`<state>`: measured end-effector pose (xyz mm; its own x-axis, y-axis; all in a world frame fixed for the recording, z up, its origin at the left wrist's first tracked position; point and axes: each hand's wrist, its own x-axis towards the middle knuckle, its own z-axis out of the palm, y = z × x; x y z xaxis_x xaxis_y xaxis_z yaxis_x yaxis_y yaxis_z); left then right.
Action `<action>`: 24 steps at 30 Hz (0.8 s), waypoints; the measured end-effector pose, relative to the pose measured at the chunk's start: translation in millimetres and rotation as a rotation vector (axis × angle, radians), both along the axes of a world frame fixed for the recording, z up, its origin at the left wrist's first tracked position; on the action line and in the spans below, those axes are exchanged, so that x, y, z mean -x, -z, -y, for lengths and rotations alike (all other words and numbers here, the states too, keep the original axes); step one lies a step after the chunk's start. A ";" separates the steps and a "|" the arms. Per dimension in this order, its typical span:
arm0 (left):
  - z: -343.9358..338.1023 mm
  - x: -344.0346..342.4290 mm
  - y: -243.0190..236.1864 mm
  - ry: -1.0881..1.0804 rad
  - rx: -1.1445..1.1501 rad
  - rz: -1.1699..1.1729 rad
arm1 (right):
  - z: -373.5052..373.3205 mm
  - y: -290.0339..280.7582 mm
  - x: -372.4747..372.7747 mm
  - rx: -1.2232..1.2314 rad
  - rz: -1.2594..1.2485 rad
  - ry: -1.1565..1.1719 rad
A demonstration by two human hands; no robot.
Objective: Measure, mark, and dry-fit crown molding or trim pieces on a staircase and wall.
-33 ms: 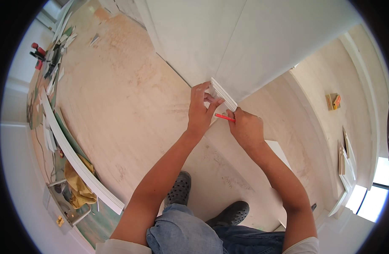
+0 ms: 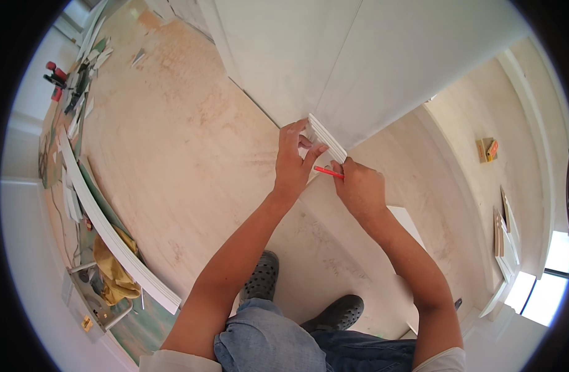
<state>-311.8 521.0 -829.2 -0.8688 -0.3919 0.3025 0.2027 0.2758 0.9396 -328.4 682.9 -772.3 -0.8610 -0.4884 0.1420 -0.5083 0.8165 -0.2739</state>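
Observation:
A short piece of white ridged moulding (image 2: pixel 328 139) lies slantwise against the near end of a tall white panel (image 2: pixel 374 68). My left hand (image 2: pixel 293 162) has it at its left side, fingers curled and thumb pressed along its near edge. A red pencil (image 2: pixel 329 172) is gripped in my right hand (image 2: pixel 362 187), closed just below the moulding's lower right end. The pencil's visible end points left, toward my left thumb. My right fingers hide its other end.
Long white moulding (image 2: pixel 120 242) curves along the left, beside a yellow cloth (image 2: pixel 114 266) and a metal-framed stand (image 2: pixel 120 315). Red-and-black tools (image 2: pixel 56 77) and offcuts lie at the far left. At right are a small yellow box (image 2: pixel 486 149) and leaning strips (image 2: pixel 506 239). My dark clogs (image 2: pixel 335 313) stand below.

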 end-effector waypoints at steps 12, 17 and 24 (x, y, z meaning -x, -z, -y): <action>1.3 -2.6 -1.2 -0.004 0.174 -0.106 | 1.3 -3.5 2.5 -0.077 0.018 -0.015; 7.1 0.0 7.6 0.008 0.192 -0.123 | 1.2 -2.6 2.3 -0.085 0.009 -0.027; 12.3 -0.7 8.7 0.031 0.154 0.001 | 2.1 6.0 2.3 -0.070 -0.058 -0.032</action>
